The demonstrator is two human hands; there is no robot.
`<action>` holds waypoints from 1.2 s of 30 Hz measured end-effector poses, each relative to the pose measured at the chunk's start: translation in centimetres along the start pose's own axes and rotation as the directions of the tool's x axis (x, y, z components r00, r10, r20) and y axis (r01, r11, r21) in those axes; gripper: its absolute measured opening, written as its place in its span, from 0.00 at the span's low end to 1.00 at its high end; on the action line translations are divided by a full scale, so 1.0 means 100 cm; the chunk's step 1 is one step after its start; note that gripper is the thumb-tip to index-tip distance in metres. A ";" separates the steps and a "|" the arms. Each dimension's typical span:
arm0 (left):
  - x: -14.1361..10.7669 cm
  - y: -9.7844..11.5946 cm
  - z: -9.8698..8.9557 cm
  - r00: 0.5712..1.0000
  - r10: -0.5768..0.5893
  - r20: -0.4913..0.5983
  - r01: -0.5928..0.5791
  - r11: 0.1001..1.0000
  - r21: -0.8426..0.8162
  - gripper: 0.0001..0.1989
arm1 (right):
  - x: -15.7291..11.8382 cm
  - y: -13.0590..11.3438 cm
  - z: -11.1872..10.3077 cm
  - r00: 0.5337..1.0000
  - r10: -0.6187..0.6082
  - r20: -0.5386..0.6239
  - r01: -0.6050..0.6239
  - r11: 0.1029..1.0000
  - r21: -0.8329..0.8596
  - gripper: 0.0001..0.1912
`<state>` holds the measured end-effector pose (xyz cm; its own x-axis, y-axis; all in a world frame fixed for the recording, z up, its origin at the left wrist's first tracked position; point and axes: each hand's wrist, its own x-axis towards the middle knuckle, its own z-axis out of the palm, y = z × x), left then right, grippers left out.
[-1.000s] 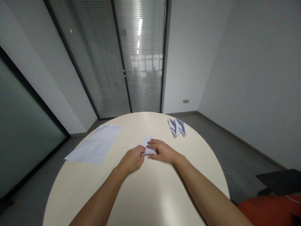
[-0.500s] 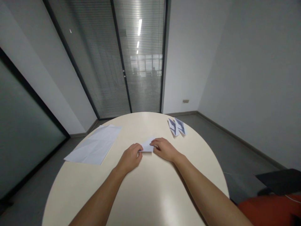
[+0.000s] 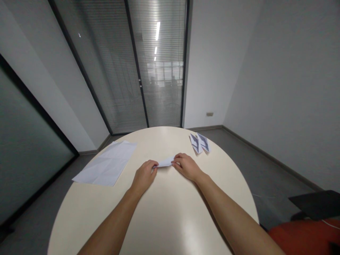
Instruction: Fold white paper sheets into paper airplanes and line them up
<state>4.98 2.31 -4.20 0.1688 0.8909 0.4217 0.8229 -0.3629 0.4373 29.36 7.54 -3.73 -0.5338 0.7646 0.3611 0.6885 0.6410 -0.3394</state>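
Observation:
A small piece of white paper (image 3: 165, 162) is stretched between my two hands over the middle of the round table. My left hand (image 3: 145, 175) pinches its left end between thumb and fingers. The right end is held by my right hand (image 3: 186, 166), its fingers closed on the edge. The paper's near edge seems slightly raised and casts a shadow below it. Parts of both ends are hidden by my fingers.
Large creased white sheets (image 3: 107, 164) lie on the left of the cream table (image 3: 164, 212). Two folded paper pieces with dark print (image 3: 199, 143) lie at the back right. A red chair (image 3: 302, 237) and a black object (image 3: 316, 204) stand at the lower right.
My left hand has shifted slightly left and away from me with the paper's left end. The paper now looks narrower and more tilted. My right hand has moved a little to the right.

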 end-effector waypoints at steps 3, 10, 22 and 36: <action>0.000 0.000 -0.001 0.999 -0.045 -0.014 0.045 0.999 0.021 0.06 | 0.001 0.000 0.000 0.999 -0.014 -0.032 0.015 0.999 0.030 0.12; -0.001 0.001 -0.002 0.996 -0.087 0.025 0.084 0.993 0.088 0.06 | 0.003 -0.003 -0.006 1.000 0.030 -0.006 -0.029 0.999 0.036 0.14; 0.002 -0.004 -0.002 0.970 -0.237 -0.047 0.237 0.971 -0.017 0.08 | 0.003 -0.002 -0.005 0.994 0.089 -0.066 -0.083 0.993 0.082 0.09; 0.002 -0.011 -0.001 0.918 -0.387 -0.083 0.391 0.920 0.037 0.09 | 0.002 0.008 0.002 0.973 0.228 -0.041 -0.216 0.957 0.195 0.16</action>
<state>4.01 2.88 -4.49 -0.2086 0.9361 0.2833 0.8429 0.0251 0.5375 29.75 8.19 -4.08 -0.3422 0.8873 0.3091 0.6782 0.4610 -0.5723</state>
